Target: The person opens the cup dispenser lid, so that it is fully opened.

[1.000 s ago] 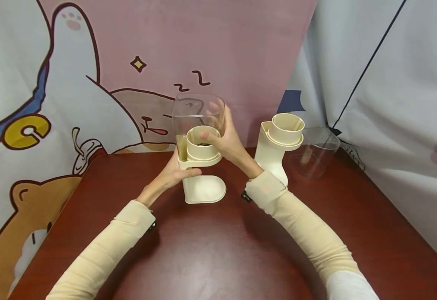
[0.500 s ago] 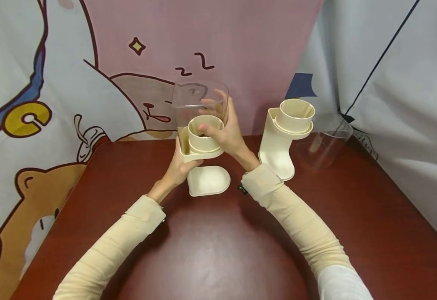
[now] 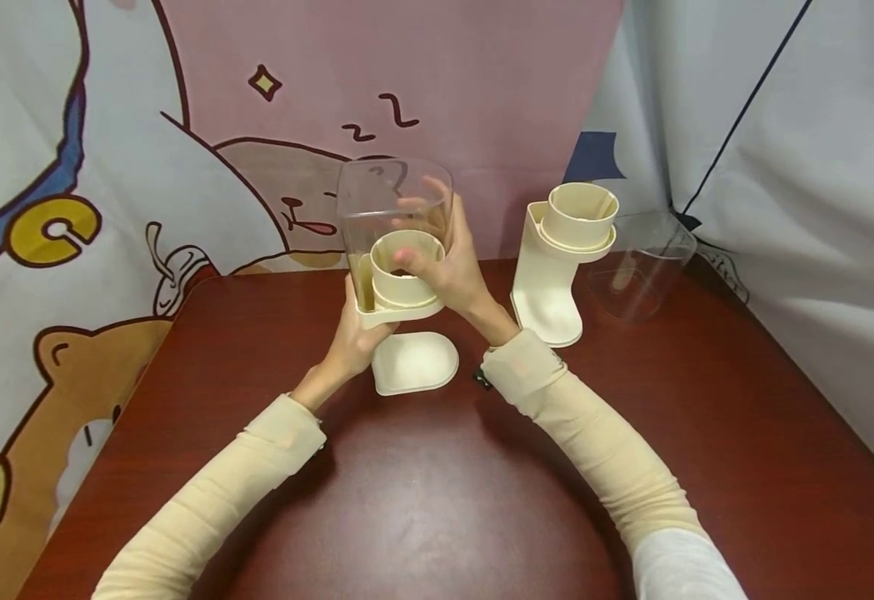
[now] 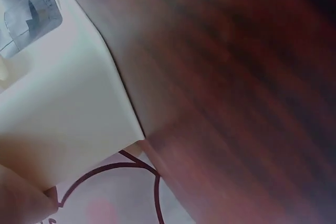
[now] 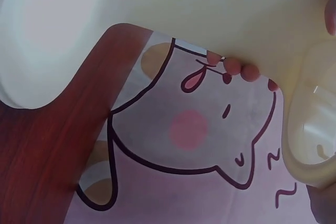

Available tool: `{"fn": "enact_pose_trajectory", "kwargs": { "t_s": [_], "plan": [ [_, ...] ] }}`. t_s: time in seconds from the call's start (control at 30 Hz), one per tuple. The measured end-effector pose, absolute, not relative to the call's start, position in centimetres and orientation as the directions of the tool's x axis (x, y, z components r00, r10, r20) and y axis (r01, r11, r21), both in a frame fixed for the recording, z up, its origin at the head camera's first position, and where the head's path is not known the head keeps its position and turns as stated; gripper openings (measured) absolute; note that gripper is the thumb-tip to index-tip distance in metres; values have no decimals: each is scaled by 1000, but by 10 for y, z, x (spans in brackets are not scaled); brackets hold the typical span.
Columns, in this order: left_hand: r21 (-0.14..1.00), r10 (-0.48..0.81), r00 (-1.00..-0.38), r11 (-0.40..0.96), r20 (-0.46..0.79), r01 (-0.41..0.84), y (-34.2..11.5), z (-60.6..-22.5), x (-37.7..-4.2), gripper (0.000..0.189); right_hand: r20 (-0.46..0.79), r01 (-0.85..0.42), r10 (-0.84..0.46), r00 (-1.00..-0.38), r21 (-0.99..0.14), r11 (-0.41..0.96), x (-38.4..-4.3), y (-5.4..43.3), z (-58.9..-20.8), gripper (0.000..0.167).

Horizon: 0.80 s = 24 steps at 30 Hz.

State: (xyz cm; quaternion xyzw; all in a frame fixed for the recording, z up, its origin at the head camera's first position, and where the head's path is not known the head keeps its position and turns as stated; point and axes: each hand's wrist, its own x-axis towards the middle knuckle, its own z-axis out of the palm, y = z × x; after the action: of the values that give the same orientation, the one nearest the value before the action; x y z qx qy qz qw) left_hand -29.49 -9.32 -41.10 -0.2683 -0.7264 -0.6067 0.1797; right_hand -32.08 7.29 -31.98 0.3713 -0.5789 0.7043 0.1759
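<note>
1. Left hand (image 3: 354, 337): fingers wrapped round the upright column of the cream stand (image 3: 407, 333), under its shelf. The stand is just left of centre on the table (image 3: 437, 500), foot flat and toward the person.
2. Clear bin (image 3: 395, 225): mouth down over the stand's collar (image 3: 405, 271), long axis vertical, closed end up, a slight tilt.
3. Right hand (image 3: 444, 267): fingers curled round the bin's right wall, thumb on the collar rim.
4. Step, as judged: seating the bin on the collar. The next move calls for squaring the bin and pressing straight down while the left hand steadies the column.
5. Right: a second stand (image 3: 560, 267), and another clear bin (image 3: 642, 267) beside it on the table.
</note>
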Motion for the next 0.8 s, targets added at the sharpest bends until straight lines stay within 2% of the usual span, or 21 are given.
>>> {"fn": "enact_pose_trajectory", "kwargs": {
  "t_s": [0.13, 0.43, 0.8],
  "plan": [
    [788, 180, -790, 102, 586, 607, -91, -414, -283, 91, 722, -674, -183, -668, -690, -263, -309, 75, -323, 125],
    [781, 209, -779, 89, 592, 618, -86, -411, -252, 90, 756, -707, -152, -637, -652, -274, -280, 82, -324, 123],
    [776, 239, -772, 97, 589, 623, -83, -409, -221, 94, 762, -699, -143, -632, -640, -319, -249, 86, -327, 108]
  ]
}}
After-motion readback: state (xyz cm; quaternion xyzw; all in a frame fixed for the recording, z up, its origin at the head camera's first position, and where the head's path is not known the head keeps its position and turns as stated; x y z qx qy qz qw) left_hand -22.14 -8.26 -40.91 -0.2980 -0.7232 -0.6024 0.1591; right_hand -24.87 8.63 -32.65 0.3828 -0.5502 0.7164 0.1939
